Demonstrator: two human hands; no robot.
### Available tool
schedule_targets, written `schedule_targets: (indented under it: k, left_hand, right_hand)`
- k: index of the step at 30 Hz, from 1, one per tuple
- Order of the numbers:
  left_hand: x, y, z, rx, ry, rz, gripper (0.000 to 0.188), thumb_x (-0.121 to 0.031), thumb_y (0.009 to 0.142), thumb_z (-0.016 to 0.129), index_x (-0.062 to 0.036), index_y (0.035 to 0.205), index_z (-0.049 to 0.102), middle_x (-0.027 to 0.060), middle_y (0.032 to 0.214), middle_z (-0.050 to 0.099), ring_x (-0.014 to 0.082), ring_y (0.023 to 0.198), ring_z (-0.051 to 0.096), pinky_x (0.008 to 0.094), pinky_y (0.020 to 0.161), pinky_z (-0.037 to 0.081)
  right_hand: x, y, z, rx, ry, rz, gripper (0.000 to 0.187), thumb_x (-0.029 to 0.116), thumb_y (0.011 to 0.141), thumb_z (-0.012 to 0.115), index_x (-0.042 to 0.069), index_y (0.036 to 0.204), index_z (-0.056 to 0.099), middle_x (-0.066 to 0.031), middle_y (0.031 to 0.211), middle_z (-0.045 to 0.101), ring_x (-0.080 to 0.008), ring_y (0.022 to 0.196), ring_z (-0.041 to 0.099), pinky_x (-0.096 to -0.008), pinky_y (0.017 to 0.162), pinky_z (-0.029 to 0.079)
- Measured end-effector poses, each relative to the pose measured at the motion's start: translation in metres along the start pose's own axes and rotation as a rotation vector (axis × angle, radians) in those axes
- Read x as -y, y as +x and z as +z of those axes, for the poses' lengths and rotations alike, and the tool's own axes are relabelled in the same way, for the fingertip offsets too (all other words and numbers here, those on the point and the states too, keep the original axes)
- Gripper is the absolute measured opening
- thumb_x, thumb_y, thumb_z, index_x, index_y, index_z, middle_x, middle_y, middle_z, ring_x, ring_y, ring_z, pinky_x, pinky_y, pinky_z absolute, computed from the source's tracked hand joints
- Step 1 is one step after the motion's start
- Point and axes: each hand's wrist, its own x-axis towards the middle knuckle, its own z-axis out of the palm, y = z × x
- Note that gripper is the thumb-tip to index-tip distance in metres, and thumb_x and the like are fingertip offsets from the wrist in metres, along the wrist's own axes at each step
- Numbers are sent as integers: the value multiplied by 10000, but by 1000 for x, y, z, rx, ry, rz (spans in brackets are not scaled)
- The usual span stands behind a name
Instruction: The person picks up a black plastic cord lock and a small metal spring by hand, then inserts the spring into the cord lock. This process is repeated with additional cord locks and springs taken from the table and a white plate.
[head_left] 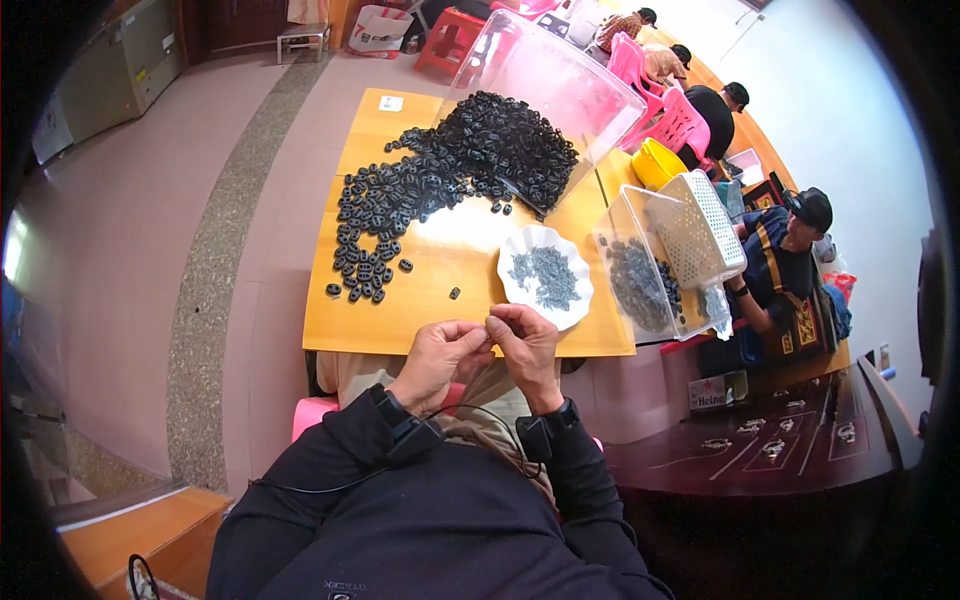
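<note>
My left hand (440,360) and my right hand (527,350) meet over the front edge of the wooden table (330,325). Thumbs and fingers of both are pinched together; whatever lies between the fingertips is too small or hidden to make out. Just beyond my right hand stands a white scalloped plate (508,283) with many small dark grey pieces (550,278) in it. One small black part (455,293) lies alone beyond my left hand. Farther off, a heap of black oval parts with holes (510,140) spreads toward the table's left side.
A large clear tub (615,105) stands tilted behind the heap. To the right are a clear bin (625,215) holding dark parts, a white perforated basket (715,215) and a yellow bowl (657,163). Another person (785,255) sits at the right; several others are farther back.
</note>
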Motion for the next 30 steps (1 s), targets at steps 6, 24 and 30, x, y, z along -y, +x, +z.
schedule_targets:
  k: [6,24,30]
  left_hand:
    - [1,0,-3,43,-10,-7,164,-108,944,565,19,1028,624,60,918,652,122,833,640,274,758,559]
    - [-2,-1,3,-8,191,91,135,-78,933,571,45,966,614,74,887,655,107,785,643,222,746,542]
    - [0,1,0,-7,179,102,138,-84,936,569,46,963,606,74,889,651,108,784,642,227,749,546]
  right_hand:
    - [-1,-1,-9,96,-8,66,116,83,891,645,-32,895,630,-10,766,640,-53,660,579,-190,585,478]
    - [3,-5,-16,251,114,183,94,69,940,563,-24,936,582,-37,810,643,-78,722,616,-205,670,510]
    - [-1,-6,-17,258,103,152,98,47,924,584,-33,980,593,-29,853,646,-79,756,616,-203,677,514]
